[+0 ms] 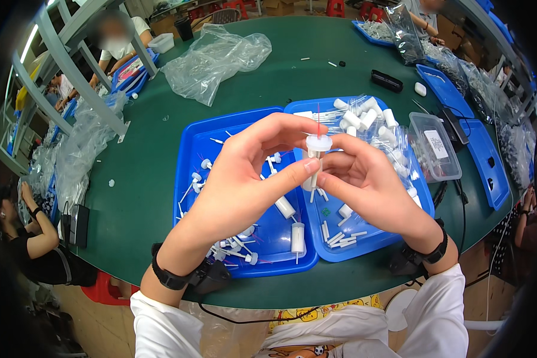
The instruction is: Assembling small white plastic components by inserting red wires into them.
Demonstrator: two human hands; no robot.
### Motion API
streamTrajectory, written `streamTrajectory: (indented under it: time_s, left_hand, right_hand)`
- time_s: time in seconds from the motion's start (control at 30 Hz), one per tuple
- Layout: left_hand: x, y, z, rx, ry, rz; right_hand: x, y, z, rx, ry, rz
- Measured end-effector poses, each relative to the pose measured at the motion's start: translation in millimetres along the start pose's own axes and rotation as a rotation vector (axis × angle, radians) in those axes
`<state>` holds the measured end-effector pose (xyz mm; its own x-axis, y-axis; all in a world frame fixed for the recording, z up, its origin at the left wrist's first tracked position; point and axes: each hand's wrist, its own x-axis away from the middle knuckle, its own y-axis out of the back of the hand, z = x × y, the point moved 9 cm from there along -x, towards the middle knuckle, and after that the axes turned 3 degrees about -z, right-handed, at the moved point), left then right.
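Note:
Above the two trays, my left hand (pixel 247 161) and my right hand (pixel 370 182) meet around a small white plastic piece with a round flanged cap (pixel 319 143). A thin red wire stands up from the cap. My left thumb and fingers pinch it from the left, while my right thumb and fingertips grip its lower body; the fingers partly hide that body. Beneath my left hand, the left blue tray (pixel 268 262) holds white capped parts and a white cylinder (pixel 298 237) with a thin stem. Under my right hand, the right blue tray (pixel 364 252) carries white cylinders (pixel 369 118) and short white tubes (pixel 340 240).
A clear plastic bag (pixel 215 62) lies at the far left of the green table (pixel 292 53). Right of the trays are a clear lidded box (pixel 437 149), a black case (pixel 386 81) and another blue tray (pixel 486 167). Several people work around the table. Metal rack legs (pixel 95 89) stand at left.

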<state>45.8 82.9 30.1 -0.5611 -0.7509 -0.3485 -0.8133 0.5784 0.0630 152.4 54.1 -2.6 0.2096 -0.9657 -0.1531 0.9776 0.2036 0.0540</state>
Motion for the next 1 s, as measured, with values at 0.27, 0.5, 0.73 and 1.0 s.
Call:
streamTrajectory:
  time_s: [0.27, 0.5, 0.73, 1.0]
  left_hand:
    - [-2, -3, 1, -0.039, -0.021, 0.002]
    - [0, -6, -4, -0.086, -0.086, -0.086]
    - [5, -5, -8, -0.145, -0.137, -0.125]
    - [7, -5, -6, -0.183, -0.079, -0.185]
  right_hand:
    - [1, -3, 5, -0.064, 0.073, 0.017]
    - [5, 3, 5, -0.105, 0.021, -0.086]
    - [6, 2, 6, -0.14, 0.044, -0.107]
    - [6, 4, 1, -0.141, -0.024, -0.119]
